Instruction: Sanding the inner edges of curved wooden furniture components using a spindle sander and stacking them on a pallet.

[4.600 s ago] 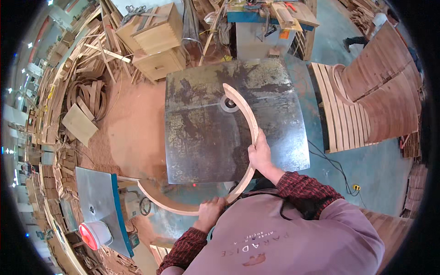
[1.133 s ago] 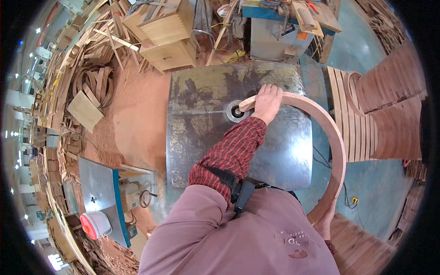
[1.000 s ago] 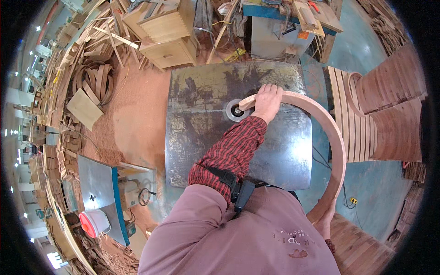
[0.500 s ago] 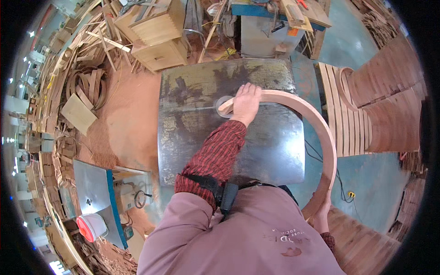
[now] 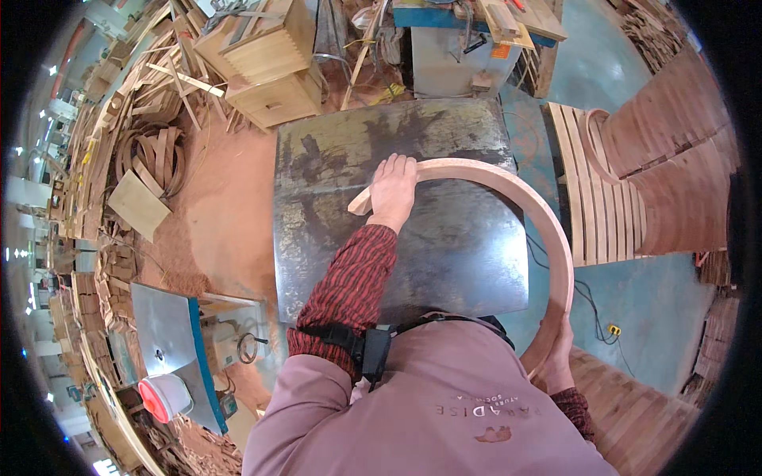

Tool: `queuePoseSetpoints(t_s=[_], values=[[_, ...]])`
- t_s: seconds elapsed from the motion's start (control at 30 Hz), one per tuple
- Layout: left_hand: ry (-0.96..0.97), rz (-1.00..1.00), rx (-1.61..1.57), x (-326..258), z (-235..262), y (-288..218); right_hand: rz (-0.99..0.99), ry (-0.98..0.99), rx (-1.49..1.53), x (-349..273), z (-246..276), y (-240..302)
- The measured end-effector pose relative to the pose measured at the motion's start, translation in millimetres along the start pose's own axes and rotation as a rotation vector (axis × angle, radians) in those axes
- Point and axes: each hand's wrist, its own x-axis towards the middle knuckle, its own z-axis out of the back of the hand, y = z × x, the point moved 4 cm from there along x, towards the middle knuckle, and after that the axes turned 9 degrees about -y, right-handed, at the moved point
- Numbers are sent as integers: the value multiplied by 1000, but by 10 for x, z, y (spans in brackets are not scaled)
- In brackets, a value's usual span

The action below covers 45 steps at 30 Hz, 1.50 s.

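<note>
A curved wooden strip (image 5: 553,228), bent like a large hook, lies partly over the dark metal tabletop (image 5: 444,254) and sweeps out past its right edge toward my body. My left hand (image 5: 394,190) is closed over the strip near its far left end, and the short tip sticks out beyond the wrist. Low on the right, my right hand (image 5: 560,357) is wrapped round the strip's near end, beside my waist. Part of that hand's grip is hidden behind the wood.
Slatted wood (image 5: 591,190) and broad brown panels (image 5: 667,119) stand to the right. A black cable (image 5: 591,301) runs over the floor there. Wooden drawer boxes (image 5: 274,63) sit at the back left. A white bucket (image 5: 176,393) rests on a machine table (image 5: 163,317) at the lower left.
My left hand and the strip's tip have slid left and slightly nearer. My right hand has risen a little with the near end. A round disc seen beside the tip no longer shows.
</note>
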Motion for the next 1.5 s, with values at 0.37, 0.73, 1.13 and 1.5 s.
queuePoseSetpoints(t_s=[0.37, 0.73, 1.13, 1.5], values=[[-24, 56, 44, -195, 176, 192, 28, 27, -61, 27, -233, 111], [18, 147, 95, -469, 383, 498, 65, 91, -155, 32, -512, 206], [138, 305, 260, -801, 662, 833, 263, 68, -418, 204, -801, 292], [121, 469, 202, -1243, 1016, 1264, 547, 103, -754, 871, -894, 96]])
